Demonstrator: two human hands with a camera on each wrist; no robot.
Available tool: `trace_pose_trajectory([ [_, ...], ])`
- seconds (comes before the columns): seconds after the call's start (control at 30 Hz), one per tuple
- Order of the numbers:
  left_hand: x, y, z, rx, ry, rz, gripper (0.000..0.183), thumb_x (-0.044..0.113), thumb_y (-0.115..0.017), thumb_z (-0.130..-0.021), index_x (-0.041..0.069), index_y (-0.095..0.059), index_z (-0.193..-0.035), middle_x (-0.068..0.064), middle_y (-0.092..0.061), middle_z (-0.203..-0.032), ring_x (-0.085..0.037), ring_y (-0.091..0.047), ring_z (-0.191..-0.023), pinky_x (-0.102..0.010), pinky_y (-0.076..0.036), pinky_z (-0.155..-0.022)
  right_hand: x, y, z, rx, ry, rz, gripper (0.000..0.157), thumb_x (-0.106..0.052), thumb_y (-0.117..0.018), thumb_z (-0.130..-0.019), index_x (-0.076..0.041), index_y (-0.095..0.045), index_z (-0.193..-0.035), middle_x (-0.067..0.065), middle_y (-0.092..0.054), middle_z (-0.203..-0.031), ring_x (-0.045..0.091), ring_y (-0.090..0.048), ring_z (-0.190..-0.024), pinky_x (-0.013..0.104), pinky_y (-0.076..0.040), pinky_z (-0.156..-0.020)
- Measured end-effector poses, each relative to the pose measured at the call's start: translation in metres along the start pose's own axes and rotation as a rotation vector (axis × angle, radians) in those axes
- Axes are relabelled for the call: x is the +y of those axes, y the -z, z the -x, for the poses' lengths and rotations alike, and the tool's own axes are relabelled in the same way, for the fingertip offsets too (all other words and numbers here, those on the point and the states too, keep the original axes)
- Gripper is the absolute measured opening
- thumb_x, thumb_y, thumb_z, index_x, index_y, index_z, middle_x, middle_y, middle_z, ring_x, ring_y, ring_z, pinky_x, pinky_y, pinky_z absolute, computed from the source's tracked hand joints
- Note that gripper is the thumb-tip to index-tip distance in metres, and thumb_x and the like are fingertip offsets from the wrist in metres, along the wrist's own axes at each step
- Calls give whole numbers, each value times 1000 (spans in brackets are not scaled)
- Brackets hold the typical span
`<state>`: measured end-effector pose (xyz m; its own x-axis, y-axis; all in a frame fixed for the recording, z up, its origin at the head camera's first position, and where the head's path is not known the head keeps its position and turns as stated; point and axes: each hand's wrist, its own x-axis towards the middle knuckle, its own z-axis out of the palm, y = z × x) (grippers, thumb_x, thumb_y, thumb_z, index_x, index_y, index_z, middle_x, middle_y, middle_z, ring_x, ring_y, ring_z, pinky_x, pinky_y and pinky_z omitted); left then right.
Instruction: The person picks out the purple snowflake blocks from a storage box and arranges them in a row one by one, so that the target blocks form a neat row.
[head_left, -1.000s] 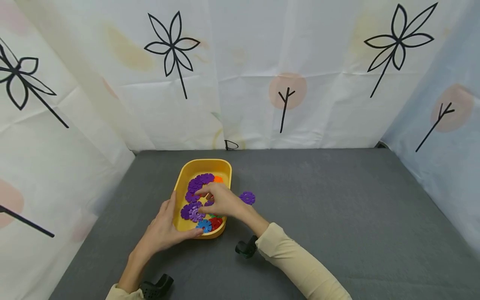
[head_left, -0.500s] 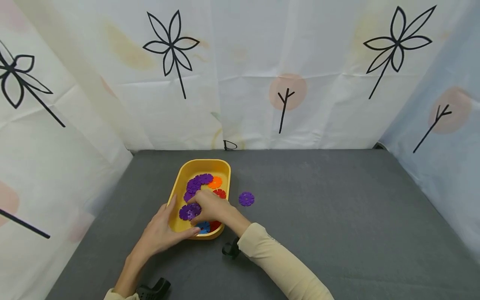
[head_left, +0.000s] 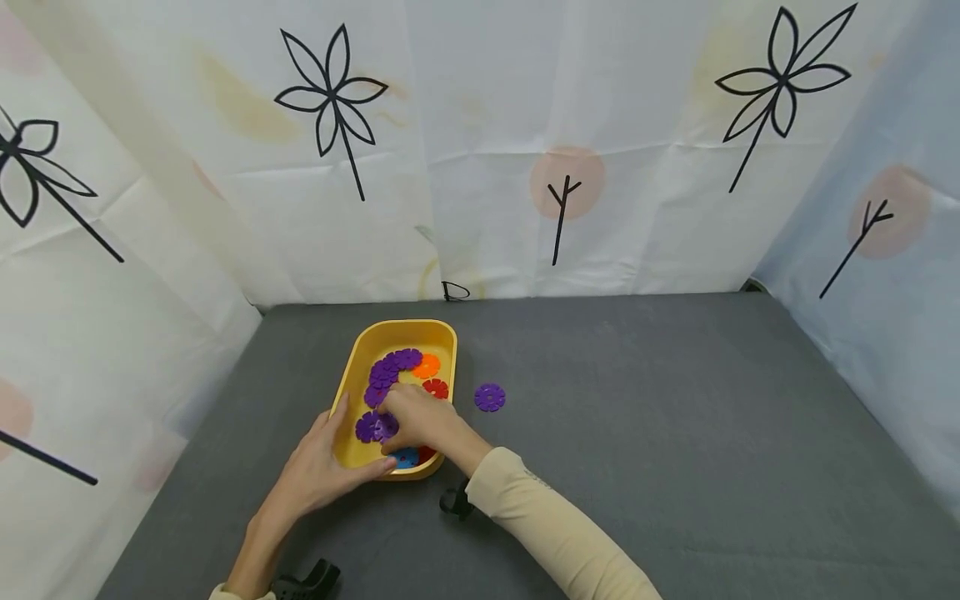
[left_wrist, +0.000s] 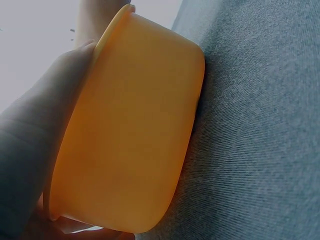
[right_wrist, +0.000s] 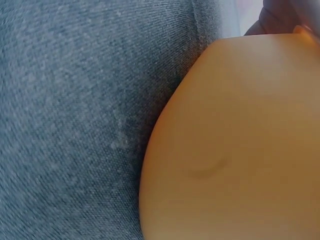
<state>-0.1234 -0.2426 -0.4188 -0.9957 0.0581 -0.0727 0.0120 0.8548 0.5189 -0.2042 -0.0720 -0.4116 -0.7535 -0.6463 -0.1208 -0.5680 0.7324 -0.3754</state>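
Observation:
A yellow plastic bin point(head_left: 346, 450) stands on the grey cloth with flower-shaped plastic discs inside. My left hand point(head_left: 315, 467) grips its near left corner, thumb along the near rim and fingers against the left side. The left wrist view shows the thumb point(left_wrist: 55, 85) at the rim of the upright wall. Inside the bin, my right hand point(head_left: 427, 421) reaches down with curled fingers and pinches a purple flower disc point(head_left: 387, 428); its fingertips are partly hidden. Another purple disc point(head_left: 366, 427) lies just left of it. The right wrist view shows mostly the bin's outer wall point(right_wrist: 235, 140).
More purple discs point(head_left: 383, 372) lie toward the bin's back, with an orange disc point(head_left: 427, 366) and a red disc point(head_left: 437, 388). A blue disc point(head_left: 407, 457) is near the front. One loose purple disc point(head_left: 490, 397) lies right of the bin. Printed cloth point(head_left: 480, 167) hangs behind.
My right hand has moved left and down in the bin, its fingers closing around the purple disc and uncovering the orange and red discs. The left hand keeps its grip on the bin.

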Motion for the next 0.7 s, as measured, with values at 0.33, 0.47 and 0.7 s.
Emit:
trace_pose_trajectory([
  [0.33,0,1,1,-4,9,0,126,70,-76,-77,5,-12,-165,-27,-40,-152,-39,-54,-124,-60,-49,-100,3,1,-2,81,140,-95,41,-36,-86,-83,-13,-79,-116,-3,-77,-96,8,-53,-82,16,-48,-76],
  [0.47,-2,1,1,-2,1,-4,127,69,-77,-77,4,-13,-164,-27,-42,-150,-37,-56,-120,-58,-51,-98,3,1,1,113,146,-118,44,-38,-85,-83,-15,-77,-121,-4,-77,-111,7,-55,-93,17,-48,-88],
  [0.7,-2,1,-2,-2,-21,0,126,67,-79,-77,3,-14,-164,-27,-44,-148,-32,-57,-113,-51,-54,-92,3,0,7,124,116,-137,46,-37,-85,-83,-17,-76,-123,-4,-73,-112,6,-52,-93,14,-47,-81],
])
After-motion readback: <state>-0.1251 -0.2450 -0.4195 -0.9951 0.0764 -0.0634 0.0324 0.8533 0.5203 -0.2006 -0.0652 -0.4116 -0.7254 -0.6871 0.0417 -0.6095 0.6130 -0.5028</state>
